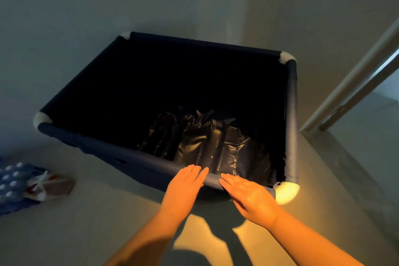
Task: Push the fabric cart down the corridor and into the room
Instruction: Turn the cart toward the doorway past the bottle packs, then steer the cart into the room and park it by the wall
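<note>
The fabric cart (291, 114) is a dark blue bin with a padded tube rim and white corner joints, filling the middle of the view. A crumpled black plastic bag (207, 142) lies in its bottom. My left hand (183, 188) rests flat on the near rim with fingers straight and together. My right hand (248, 194) lies flat on the same rim just to the right, close to the near right corner. Neither hand curls around the rim.
A pale wall stands right behind the cart. A door frame (349, 84) slants up at the right, with lighter floor beyond it. A blue cloth with white dots (15, 185) and some small items lie on the floor at the left.
</note>
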`<state>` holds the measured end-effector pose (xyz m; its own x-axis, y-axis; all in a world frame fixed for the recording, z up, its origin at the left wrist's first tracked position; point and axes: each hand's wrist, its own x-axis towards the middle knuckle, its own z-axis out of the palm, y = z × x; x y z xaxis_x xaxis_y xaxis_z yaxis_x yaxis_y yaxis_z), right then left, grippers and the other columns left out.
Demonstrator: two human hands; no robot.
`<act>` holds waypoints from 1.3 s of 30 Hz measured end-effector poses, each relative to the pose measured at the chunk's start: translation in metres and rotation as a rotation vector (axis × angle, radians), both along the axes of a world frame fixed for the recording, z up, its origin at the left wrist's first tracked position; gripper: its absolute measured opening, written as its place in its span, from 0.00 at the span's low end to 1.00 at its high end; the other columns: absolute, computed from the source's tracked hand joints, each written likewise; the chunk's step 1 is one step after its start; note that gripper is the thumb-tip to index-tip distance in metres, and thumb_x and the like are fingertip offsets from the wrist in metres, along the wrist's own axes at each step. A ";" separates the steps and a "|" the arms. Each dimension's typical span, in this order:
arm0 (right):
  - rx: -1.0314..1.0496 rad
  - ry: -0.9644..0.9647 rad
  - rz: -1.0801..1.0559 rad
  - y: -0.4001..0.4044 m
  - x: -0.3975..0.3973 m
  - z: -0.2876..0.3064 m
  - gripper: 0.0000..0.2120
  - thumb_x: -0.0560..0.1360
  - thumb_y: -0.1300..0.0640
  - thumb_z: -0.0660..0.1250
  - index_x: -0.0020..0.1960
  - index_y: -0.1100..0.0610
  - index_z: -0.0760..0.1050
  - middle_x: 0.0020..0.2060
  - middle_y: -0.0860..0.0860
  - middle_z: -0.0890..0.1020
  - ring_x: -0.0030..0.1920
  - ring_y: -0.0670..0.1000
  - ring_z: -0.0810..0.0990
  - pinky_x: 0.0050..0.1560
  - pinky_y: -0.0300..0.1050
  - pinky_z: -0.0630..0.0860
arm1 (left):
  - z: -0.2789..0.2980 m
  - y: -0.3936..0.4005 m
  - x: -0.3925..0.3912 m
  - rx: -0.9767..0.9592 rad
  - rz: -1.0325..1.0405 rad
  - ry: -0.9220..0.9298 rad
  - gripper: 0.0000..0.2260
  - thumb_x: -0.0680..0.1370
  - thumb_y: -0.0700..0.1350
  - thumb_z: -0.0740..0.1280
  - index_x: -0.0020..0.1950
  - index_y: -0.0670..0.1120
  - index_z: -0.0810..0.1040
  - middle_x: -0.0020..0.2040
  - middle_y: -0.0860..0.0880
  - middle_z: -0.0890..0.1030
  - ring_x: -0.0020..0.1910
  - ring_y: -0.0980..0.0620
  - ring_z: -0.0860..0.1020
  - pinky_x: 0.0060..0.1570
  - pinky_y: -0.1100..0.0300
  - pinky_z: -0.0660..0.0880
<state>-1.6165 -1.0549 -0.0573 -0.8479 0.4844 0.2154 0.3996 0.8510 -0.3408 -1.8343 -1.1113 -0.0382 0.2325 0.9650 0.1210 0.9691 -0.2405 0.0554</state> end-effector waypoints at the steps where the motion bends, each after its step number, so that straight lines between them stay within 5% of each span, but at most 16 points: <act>1: 0.001 -0.002 0.018 0.002 0.013 0.001 0.29 0.65 0.65 0.75 0.65 0.60 0.73 0.64 0.55 0.76 0.63 0.53 0.76 0.57 0.50 0.78 | 0.000 -0.001 0.011 0.004 -0.014 -0.008 0.23 0.63 0.39 0.79 0.57 0.42 0.80 0.48 0.44 0.84 0.47 0.46 0.82 0.47 0.55 0.80; 12: 0.060 -0.100 0.318 0.088 0.186 0.002 0.32 0.63 0.71 0.73 0.67 0.63 0.71 0.65 0.58 0.75 0.65 0.56 0.73 0.62 0.53 0.74 | -0.003 0.035 0.165 -0.141 -0.113 -0.046 0.27 0.67 0.41 0.78 0.63 0.41 0.76 0.60 0.44 0.80 0.59 0.47 0.79 0.57 0.53 0.76; 17: 0.070 -0.134 0.403 0.136 0.266 0.005 0.31 0.67 0.69 0.73 0.68 0.63 0.67 0.67 0.59 0.72 0.67 0.57 0.71 0.64 0.56 0.70 | -0.009 0.070 0.246 -0.186 -0.233 0.066 0.29 0.77 0.37 0.64 0.75 0.40 0.54 0.74 0.42 0.61 0.73 0.48 0.59 0.69 0.56 0.51; 22: 0.141 -0.165 0.307 0.187 0.339 0.016 0.33 0.62 0.69 0.77 0.65 0.60 0.73 0.64 0.57 0.76 0.64 0.57 0.74 0.60 0.57 0.74 | -0.013 0.112 0.341 -0.210 -0.206 0.119 0.33 0.65 0.45 0.75 0.68 0.42 0.70 0.67 0.46 0.75 0.65 0.51 0.73 0.64 0.59 0.68; 28: 0.029 -0.157 0.142 0.265 0.420 0.018 0.28 0.68 0.76 0.69 0.66 0.62 0.71 0.65 0.61 0.74 0.66 0.63 0.69 0.64 0.67 0.64 | -0.031 0.187 0.449 -0.075 -0.092 0.223 0.34 0.80 0.39 0.56 0.69 0.35 0.30 0.77 0.39 0.46 0.75 0.42 0.47 0.73 0.51 0.50; 34: -0.062 -0.253 0.159 0.375 0.486 0.011 0.25 0.79 0.69 0.58 0.73 0.53 0.60 0.73 0.55 0.63 0.75 0.55 0.54 0.72 0.44 0.40 | -0.027 0.276 0.542 -0.093 -0.001 0.135 0.35 0.77 0.35 0.56 0.67 0.35 0.28 0.76 0.37 0.42 0.75 0.40 0.44 0.72 0.51 0.41; 39: -0.075 -0.339 0.207 0.444 0.514 0.026 0.22 0.81 0.61 0.57 0.74 0.54 0.59 0.74 0.54 0.59 0.75 0.52 0.53 0.71 0.38 0.41 | -0.026 0.335 0.592 -0.131 0.107 0.111 0.34 0.79 0.36 0.56 0.68 0.35 0.29 0.76 0.36 0.41 0.75 0.40 0.44 0.71 0.51 0.41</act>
<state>-1.1023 -0.6108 -0.0309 -0.9462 0.2995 -0.1228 0.3227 0.9030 -0.2838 -1.2425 -0.7761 -0.0641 0.1326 0.9908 -0.0277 0.9906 -0.1334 -0.0292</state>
